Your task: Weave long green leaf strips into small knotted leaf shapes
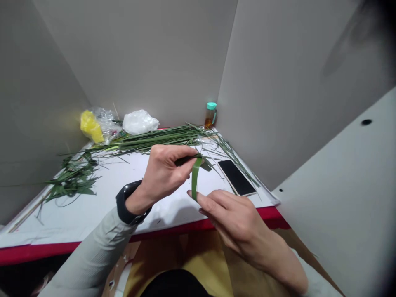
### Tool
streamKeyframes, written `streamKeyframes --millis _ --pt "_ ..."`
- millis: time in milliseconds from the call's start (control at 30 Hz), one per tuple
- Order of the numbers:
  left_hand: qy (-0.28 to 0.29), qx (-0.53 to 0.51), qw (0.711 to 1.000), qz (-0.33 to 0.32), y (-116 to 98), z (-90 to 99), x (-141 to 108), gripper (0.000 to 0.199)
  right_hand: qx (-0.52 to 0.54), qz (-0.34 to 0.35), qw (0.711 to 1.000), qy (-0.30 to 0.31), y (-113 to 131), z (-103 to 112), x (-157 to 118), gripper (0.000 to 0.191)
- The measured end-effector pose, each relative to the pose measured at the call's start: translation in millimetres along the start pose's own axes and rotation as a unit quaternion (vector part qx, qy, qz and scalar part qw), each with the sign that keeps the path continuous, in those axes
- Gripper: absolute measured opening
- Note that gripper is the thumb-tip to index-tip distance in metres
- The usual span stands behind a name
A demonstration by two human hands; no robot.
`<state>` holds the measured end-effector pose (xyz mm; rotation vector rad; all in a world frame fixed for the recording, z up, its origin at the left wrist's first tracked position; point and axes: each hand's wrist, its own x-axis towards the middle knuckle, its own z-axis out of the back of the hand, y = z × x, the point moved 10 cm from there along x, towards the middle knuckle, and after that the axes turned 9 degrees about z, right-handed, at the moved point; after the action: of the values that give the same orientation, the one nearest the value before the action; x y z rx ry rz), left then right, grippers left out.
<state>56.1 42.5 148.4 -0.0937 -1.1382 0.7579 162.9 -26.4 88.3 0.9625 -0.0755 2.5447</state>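
Grey walls (139, 53) close around your white-covered surface (114, 210), where long leaves (161, 139) lie along the back. Your left hand (163, 171) pinches a small leaf bundle (204, 166) above the front half, near the phone (236, 177); your right hand (238, 218) grips the green strip (194, 177) curving down from it. Pull too hard and the strip may split; ease your left pinch and the bundle could loosen. Your fingers hide the bundle's core and the strip's lower end; your right sleeve is cut off.
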Motion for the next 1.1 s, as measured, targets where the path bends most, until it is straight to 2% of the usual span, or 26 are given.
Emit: streamKeyframes --millis 67,167,233,300,467,633,833,1100 --pt "0.009 -0.014 1.000 0.021 5.1 0.9 0.5 0.010 0.041 -0.041 0.997 0.040 -13.4 -4.8 -2.9 0.029" --pt "0.033 -0.040 0.997 0.052 12.4 -1.6 -1.1 0.010 0.111 -0.100 0.988 0.029 -35.8 1.8 -6.5 0.019" --pt "0.060 -0.060 0.994 0.075 16.7 -6.8 -3.1 0.010 0.110 -0.109 0.988 0.012 -44.2 10.1 -6.0 0.016" --pt "0.086 -0.077 0.989 0.088 18.9 -12.7 -5.1 0.011 0.065 -0.104 0.992 -0.002 -47.2 18.8 -3.3 0.014" --pt "0.153 -0.125 0.973 0.119 23.5 -29.0 -9.9 0.014 -0.120 -0.073 0.989 -0.045 -41.3 36.9 6.3 0.010" --pt "0.215 -0.204 0.936 0.188 29.2 -42.7 -15.6 0.011 -0.241 -0.024 0.967 -0.073 -30.9 39.6 10.0 0.014" --pt "0.271 -0.260 0.886 0.270 30.8 -55.8 -20.4 0.010 -0.272 0.006 0.958 -0.094 -23.1 37.7 6.4 0.016" --pt "0.287 -0.285 0.864 0.301 35.9 -64.6 -18.6 0.015 -0.213 -0.027 0.973 -0.084 -33.9 40.4 1.3 0.015"
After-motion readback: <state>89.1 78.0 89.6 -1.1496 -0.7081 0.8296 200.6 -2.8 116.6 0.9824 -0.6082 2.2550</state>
